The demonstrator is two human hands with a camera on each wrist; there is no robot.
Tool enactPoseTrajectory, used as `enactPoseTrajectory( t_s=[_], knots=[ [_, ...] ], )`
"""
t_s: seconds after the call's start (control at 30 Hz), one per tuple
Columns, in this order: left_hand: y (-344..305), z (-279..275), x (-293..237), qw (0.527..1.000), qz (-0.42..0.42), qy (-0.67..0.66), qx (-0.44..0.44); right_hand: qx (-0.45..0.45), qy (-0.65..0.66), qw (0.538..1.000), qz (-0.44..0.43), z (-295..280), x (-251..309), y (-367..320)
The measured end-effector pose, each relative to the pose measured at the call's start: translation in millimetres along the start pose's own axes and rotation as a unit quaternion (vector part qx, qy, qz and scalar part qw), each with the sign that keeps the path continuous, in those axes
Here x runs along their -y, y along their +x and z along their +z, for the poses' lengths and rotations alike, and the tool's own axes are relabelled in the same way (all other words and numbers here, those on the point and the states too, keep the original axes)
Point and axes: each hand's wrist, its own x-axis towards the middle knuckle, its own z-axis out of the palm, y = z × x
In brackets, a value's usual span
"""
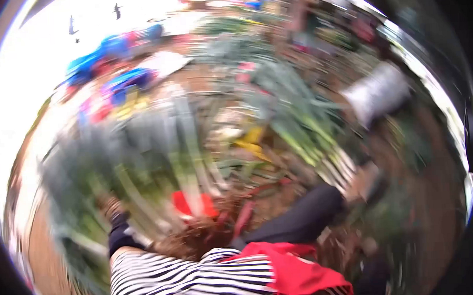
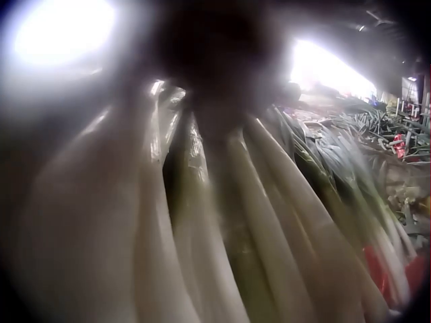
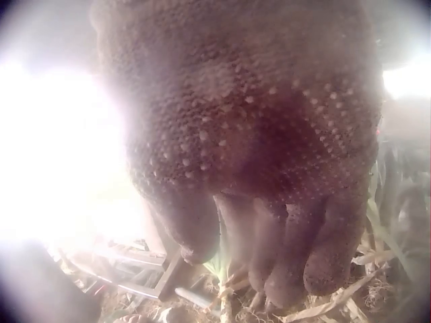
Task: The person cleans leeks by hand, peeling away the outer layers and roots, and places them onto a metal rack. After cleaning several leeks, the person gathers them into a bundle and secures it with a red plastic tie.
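Observation:
In the head view my gloved left hand reaches into a broad row of leeks, their white stalks towards me. The left wrist view has pale stalks running up under the dark, blurred hand; its fingers cannot be made out. My right hand, in a dotted knit glove, hangs with fingers pointing down, loosely bent, nothing visibly held. Behind them a pale stalk stands among roots and dry leaves. Blur hides the right hand's exact place in the head view.
More leeks lie beyond the dark-trousered leg. A red item sits by the stalks. Blue bags stand at the back left, a whitish sack at the right. An angular frame shows in the right wrist view.

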Motion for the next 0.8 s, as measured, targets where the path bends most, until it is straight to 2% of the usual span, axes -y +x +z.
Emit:
enactPoseTrajectory(
  t_s=[0.03, 0.07, 0.13, 0.17, 0.2, 0.23, 0.27, 0.3, 0.33, 0.4, 0.43, 0.47, 0.5, 0.53, 0.57, 0.6, 0.63, 0.67, 0.7, 0.73, 0.77, 0.8],
  knots=[
    [-1.9, -2.0, 2.4, 0.999, 0.036, 0.02, 0.016, -0.073, 0.058, 0.991, 0.093, -39.1, 55.1, -11.5],
    [2.3, -4.5, -3.1, 0.997, 0.074, 0.031, 0.023, -0.108, 0.396, 0.873, 0.263, -113.7, 117.4, -36.5],
    [10.3, -21.5, -29.4, 0.99, 0.13, 0.052, 0.014, -0.148, 0.277, 0.922, 0.227, -55.7, 80.4, -36.5],
    [14.4, -26.6, -49.4, 0.986, 0.154, 0.059, 0.009, -0.098, 0.294, 0.906, 0.287, -104.4, 117.4, -54.1],
    [17.4, -35.3, -66.7, 0.983, 0.171, 0.07, 0.004, -0.102, 0.26, 0.917, 0.285, -87.2, 112.1, -55.0],
    [15.8, -46.2, -91.4, 0.978, 0.193, 0.075, -0.002, -0.122, 0.233, 0.938, 0.226, -68.6, 100.9, -60.9],
    [13.4, -56.2, -114.8, 0.974, 0.213, 0.079, -0.002, -0.023, 0.297, 0.908, 0.295, -76.7, 100.1, -65.5],
    [13.2, -64.0, -137.9, 0.969, 0.235, 0.077, -0.001, 0.061, 0.227, 0.93, 0.284, -92.2, 110.3, -75.3],
    [13.9, -68.5, -163.9, 0.963, 0.26, 0.068, 0.001, 0.06, 0.241, 0.922, 0.296, -81.3, 108.1, -84.5],
    [16.9, -73.3, -235.4, 0.938, 0.347, 0.006, 0.015, 0.145, 0.205, 0.877, 0.41, -50.4, 99.6, -96.1],
    [15.7, -67.5, -281.9, 0.914, 0.4, -0.057, 0.03, 0.268, -0.021, 0.93, 0.25, -20.4, 91.6, -96.0],
    [8.8, -62.9, -337.7, 0.886, 0.445, -0.12, 0.057, 0.271, -0.01, 0.93, 0.249, -8.1, 90.5, -110.2],
    [-15.2, -73.3, -397.9, 0.873, 0.451, -0.153, 0.108, 0.228, 0.051, 0.932, 0.276, -1.7, 94.0, -123.2],
    [-45.3, -81.6, -445.6, 0.795, 0.501, -0.297, 0.168, 0.182, 0.112, 0.929, 0.303, 4.3, 98.6, -130.5],
    [-111.7, -123.2, -485.2, 0.733, 0.544, -0.338, 0.229, 0.105, 0.304, 0.852, 0.413, -32.8, 119.2, -144.2],
    [-214.9, -172.1, -503.7, 0.656, 0.526, -0.478, 0.254, 0.105, 0.312, 0.849, 0.412, -38.7, 123.8, -146.6],
    [-265.4, -191.7, -536.8, 0.594, 0.604, -0.49, 0.207, 0.102, 0.328, 0.841, 0.417, -40.3, 125.1, -149.0],
    [-335.1, -234.4, -547.4, 0.535, 0.619, -0.503, 0.277, 0.087, 0.402, 0.79, 0.455, -32.3, 120.4, -147.8],
    [-394.3, -268.3, -554.4, 0.519, 0.686, -0.455, 0.231, 0.065, 0.467, 0.732, 0.492, -23.4, 115.3, -146.6],
    [-448.9, -291.8, -557.9, 0.433, 0.775, -0.441, 0.133, 0.067, 0.472, 0.727, 0.495, -19.2, 117.8, -146.5],
    [-505.1, -318.7, -546.8, 0.36, 0.76, -0.481, 0.25, -0.001, 0.478, 0.735, 0.481, -17.3, 121.4, -145.3],
    [-552.2, -330.5, -544.7, 0.311, 0.682, -0.514, 0.417, -0.069, 0.48, 0.741, 0.464, -16.8, 123.1, -142.8]
  ],
)
